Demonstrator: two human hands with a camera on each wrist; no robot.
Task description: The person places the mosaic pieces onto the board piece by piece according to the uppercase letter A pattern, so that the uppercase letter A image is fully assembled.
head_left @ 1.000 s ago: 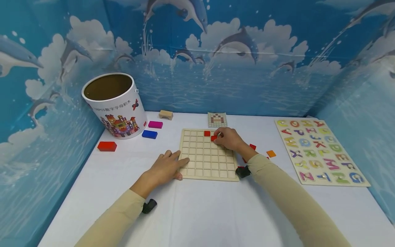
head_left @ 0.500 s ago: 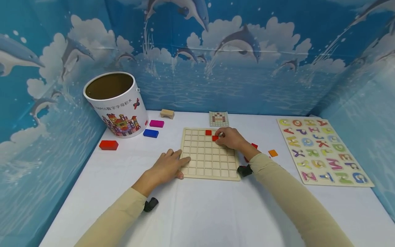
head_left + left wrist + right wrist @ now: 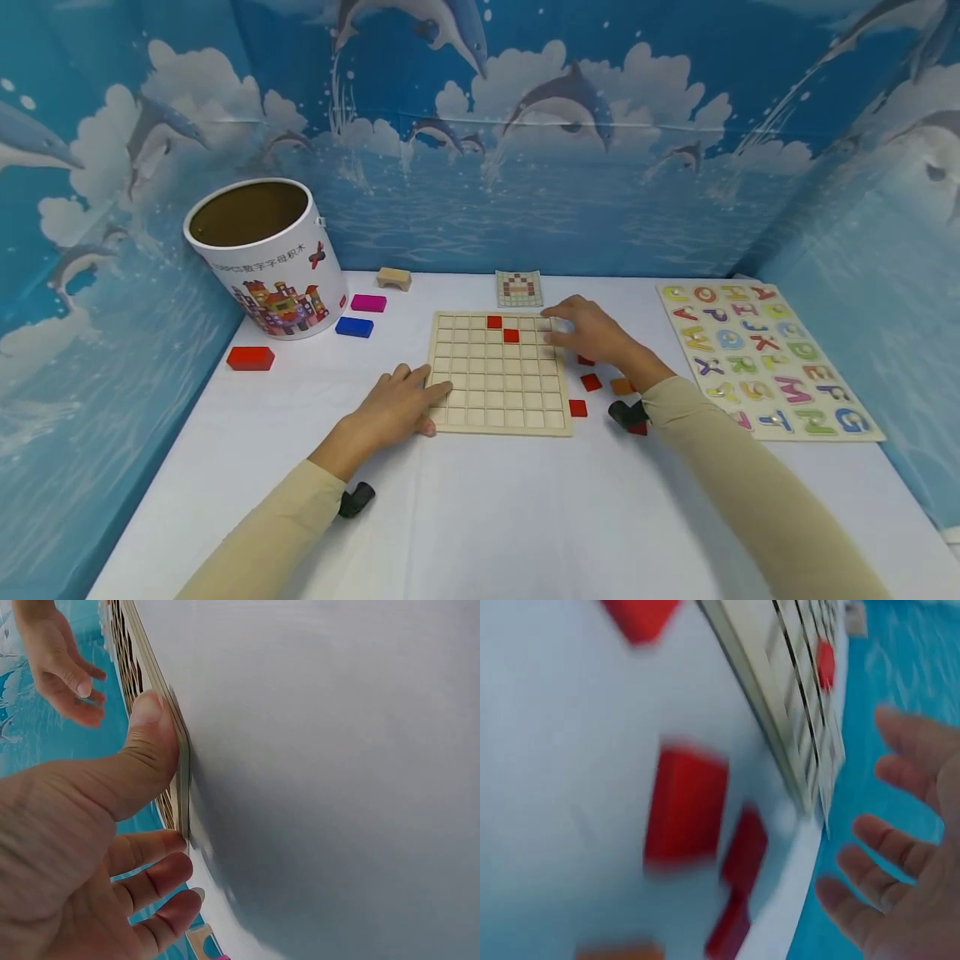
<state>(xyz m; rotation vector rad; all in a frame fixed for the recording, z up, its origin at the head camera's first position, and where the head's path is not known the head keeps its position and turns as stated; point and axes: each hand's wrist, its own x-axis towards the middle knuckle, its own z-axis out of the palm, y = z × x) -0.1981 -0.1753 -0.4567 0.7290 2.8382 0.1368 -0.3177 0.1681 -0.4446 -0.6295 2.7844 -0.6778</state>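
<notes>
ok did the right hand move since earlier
Yes: the right hand has moved right relative to the board, away from its red tiles.

The right wrist view blurs red tiles (image 3: 686,806).

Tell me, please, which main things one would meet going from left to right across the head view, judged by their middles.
White bucket → left hand → grid board → right hand → letter board.
</notes>
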